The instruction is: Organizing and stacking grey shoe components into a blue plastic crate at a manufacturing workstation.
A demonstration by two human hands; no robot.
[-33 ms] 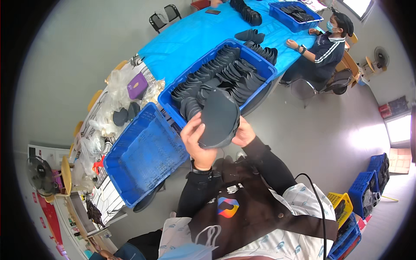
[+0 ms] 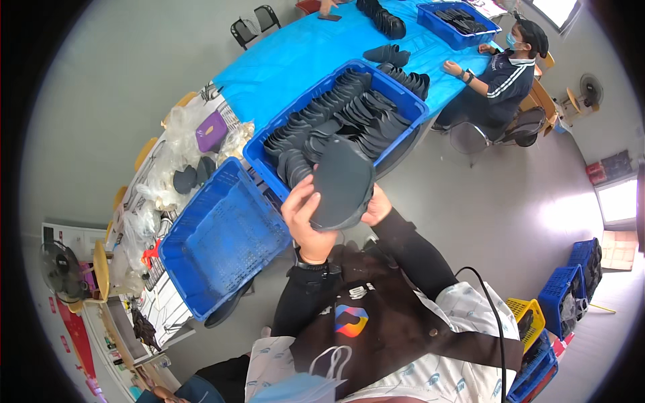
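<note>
My left hand (image 2: pixel 308 218) and my right hand (image 2: pixel 377 205) hold a dark grey, rounded, curved piece (image 2: pixel 344 181) between them, in front of my chest. Its broad smooth face is turned up, and the left thumb and fingers grip its left edge. The right fingers are partly hidden behind its right side. Just beyond stands a blue plastic crate (image 2: pixel 407 134) with rows of similar nested dark pieces (image 2: pixel 316 114). A second blue crate (image 2: pixel 222 235), with bare walls and floor, is tilted beside it on the left.
Loose dark pieces (image 2: pixel 386 55) and another filled crate (image 2: pixel 457 41) stand on the blue-covered table (image 2: pixel 269 80), where a masked person (image 2: pixel 504 80) sits. Plastic bags and a purple pouch (image 2: pixel 212 131) lie left. Stacked crates (image 2: pixel 563 295) stand on the right floor.
At the table's far edge, another person's hand has come further into view beside the phone. My hands and the held piece have barely moved.
</note>
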